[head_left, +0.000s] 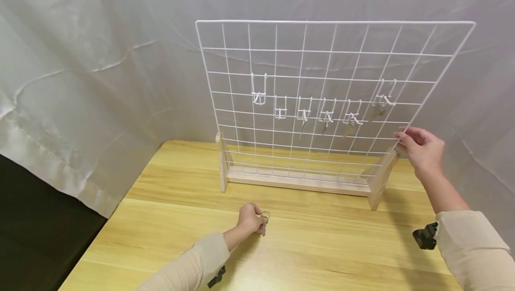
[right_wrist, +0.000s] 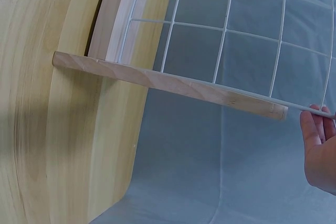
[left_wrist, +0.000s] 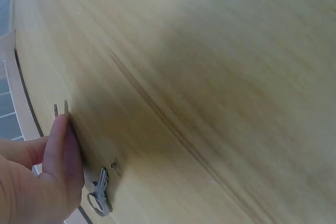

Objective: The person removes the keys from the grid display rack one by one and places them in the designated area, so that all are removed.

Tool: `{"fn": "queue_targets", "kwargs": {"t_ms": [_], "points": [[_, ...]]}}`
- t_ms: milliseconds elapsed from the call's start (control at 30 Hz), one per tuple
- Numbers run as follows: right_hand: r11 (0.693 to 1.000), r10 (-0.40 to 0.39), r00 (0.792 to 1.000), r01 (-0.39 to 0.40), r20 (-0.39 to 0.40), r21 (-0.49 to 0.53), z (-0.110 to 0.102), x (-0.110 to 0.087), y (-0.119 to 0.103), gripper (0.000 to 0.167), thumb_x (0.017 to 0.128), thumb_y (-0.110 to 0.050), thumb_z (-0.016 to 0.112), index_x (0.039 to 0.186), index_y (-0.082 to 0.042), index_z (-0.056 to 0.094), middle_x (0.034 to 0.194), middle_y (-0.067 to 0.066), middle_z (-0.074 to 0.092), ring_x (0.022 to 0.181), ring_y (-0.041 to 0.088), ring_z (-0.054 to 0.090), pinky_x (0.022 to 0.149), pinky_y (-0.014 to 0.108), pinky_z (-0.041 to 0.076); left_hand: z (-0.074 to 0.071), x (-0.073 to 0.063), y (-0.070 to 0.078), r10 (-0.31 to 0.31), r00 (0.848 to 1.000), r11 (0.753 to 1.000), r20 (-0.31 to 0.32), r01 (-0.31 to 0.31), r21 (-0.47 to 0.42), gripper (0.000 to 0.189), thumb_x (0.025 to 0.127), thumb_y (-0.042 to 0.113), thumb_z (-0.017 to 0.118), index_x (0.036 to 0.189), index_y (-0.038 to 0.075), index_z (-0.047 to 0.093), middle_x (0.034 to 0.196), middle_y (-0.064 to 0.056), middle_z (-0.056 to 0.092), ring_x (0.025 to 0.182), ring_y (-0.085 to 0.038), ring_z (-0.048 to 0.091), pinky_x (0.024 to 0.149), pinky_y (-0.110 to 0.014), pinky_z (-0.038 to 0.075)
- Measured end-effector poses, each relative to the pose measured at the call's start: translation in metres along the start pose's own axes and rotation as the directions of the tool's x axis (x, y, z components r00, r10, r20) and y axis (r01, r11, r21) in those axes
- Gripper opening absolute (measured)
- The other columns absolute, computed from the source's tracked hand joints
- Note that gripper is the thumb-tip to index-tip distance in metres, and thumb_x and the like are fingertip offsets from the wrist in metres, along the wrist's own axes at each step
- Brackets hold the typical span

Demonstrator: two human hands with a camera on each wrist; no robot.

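L hand: lower ctr of head frame; fingertips pinching keys. Contact w/ tabletop: can't tell.
Keys: at R side of L hand, lower ctr of head frame; ring uppermost, blade pointing down the frame. L wrist view also has ringed keys lower left, just beside the hand; can't tell if same set, nor if lying or hanging.
R hand: right of head frame; thumb & fingers gripping grid at its R edge, just above stand. R wrist view agrees: fingers on wire, far right of frame.
Grid: white wire, upper ctr to upper right, seated in stand, leaning.
Stand: pale wood, ctr of frame; two end pieces plus cross bar, on tabletop.
Hooks: six white, on grid; four in lower row, one higher at each end.
Hung keys: on the four hooks toward frame right.
Tabletop: yellow wood grain, lower half of frame.
Curtain: grey, creased, behind grid & down left side.
Sleeves: cream, both arms, bottom edge & lower right; black unit by R cuff.
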State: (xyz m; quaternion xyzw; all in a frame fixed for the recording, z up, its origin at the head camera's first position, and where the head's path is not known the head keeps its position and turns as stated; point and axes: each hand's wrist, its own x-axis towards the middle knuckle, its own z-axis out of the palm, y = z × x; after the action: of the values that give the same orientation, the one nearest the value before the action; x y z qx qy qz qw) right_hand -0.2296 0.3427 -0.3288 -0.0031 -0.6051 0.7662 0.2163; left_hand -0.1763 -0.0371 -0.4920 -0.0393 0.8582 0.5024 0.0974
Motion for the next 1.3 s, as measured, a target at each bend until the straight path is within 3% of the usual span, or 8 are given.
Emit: {"fn": "queue_targets", "kwargs": {"t_ms": [367, 833, 967, 1133, 1200, 1300], "points": [[1.0, 0.008, 1.0, -0.008, 0.005, -0.017, 0.002, 0.001, 0.0, 0.032, 0.085, 0.012, 0.052, 0.077, -0.014, 0.069, 0.071, -0.008, 0.071, 0.064, 0.0, 0.067, 0.06, 0.013, 0.055, -0.004, 0.001, 0.004, 0.023, 1.0, 0.999, 0.019, -0.024, 0.04, 0.018, 0.074, -0.013, 0.068, 0.086, -0.011, 0.054, 0.08, -0.02, 0.059, 0.058, -0.024, 0.065, 0.049, -0.023, 0.056], [1.0, 0.019, 1.0, -0.019, 0.0, -0.02, 0.002, 0.0, 0.0, 0.031, 0.086, 0.011, 0.053, 0.077, -0.014, 0.069, 0.071, -0.009, 0.071, 0.063, 0.0, 0.067, 0.059, 0.013, 0.055, -0.001, 0.0, 0.001, 0.057, 0.998, 0.994, -0.007, -0.057, 0.09, 0.019, 0.071, -0.019, 0.066, 0.086, -0.011, 0.056, 0.08, -0.022, 0.06, 0.051, -0.019, 0.062, 0.044, -0.02, 0.053], [1.0, 0.022, 1.0, -0.022, -0.001, -0.014, 0.001, -0.001, 0.0, 0.031, 0.086, 0.011, 0.053, 0.077, -0.014, 0.069, 0.071, -0.009, 0.071, 0.063, 0.0, 0.067, 0.059, 0.013, 0.055, -0.004, -0.001, 0.002, 0.064, 0.998, 0.995, 0.005, -0.064, 0.07, 0.02, 0.071, -0.019, 0.064, 0.088, -0.012, 0.056, 0.084, -0.025, 0.061, 0.053, -0.021, 0.063, 0.046, -0.022, 0.055], [1.0, 0.018, 1.0, -0.018, 0.0, -0.004, 0.001, -0.002, -0.001, 0.032, 0.085, 0.012, 0.053, 0.077, -0.014, 0.069, 0.071, -0.008, 0.071, 0.063, 0.001, 0.067, 0.059, 0.013, 0.055, -0.016, 0.0, 0.008, 0.147, 0.988, 0.984, 0.05, -0.151, 0.091, 0.015, 0.081, -0.014, 0.056, 0.095, -0.012, 0.058, 0.074, -0.021, 0.063, 0.045, -0.011, 0.053, 0.038, -0.017, 0.046], [1.0, 0.015, 1.0, -0.015, 0.001, 0.002, 0.001, -0.002, -0.001, 0.032, 0.085, 0.012, 0.052, 0.077, -0.014, 0.069, 0.071, -0.008, 0.071, 0.063, 0.001, 0.067, 0.059, 0.013, 0.055, -0.022, 0.003, 0.012, 0.21, 0.975, 0.973, 0.07, -0.215, 0.08, 0.017, 0.082, -0.011, 0.053, 0.098, -0.013, 0.058, 0.068, -0.015, 0.062, 0.044, -0.008, 0.048, 0.037, -0.013, 0.041], [1.0, 0.012, 1.0, -0.012, 0.002, 0.005, 0.0, -0.001, -0.001, 0.033, 0.085, 0.013, 0.052, 0.077, -0.013, 0.07, 0.071, -0.008, 0.071, 0.063, 0.001, 0.068, 0.059, 0.013, 0.055, -0.03, 0.008, 0.021, 0.278, 0.958, 0.96, 0.074, -0.28, 0.024, 0.018, 0.082, -0.008, 0.053, 0.098, -0.011, 0.06, 0.068, -0.011, 0.06, 0.051, -0.006, 0.049, 0.042, -0.012, 0.044]]}}
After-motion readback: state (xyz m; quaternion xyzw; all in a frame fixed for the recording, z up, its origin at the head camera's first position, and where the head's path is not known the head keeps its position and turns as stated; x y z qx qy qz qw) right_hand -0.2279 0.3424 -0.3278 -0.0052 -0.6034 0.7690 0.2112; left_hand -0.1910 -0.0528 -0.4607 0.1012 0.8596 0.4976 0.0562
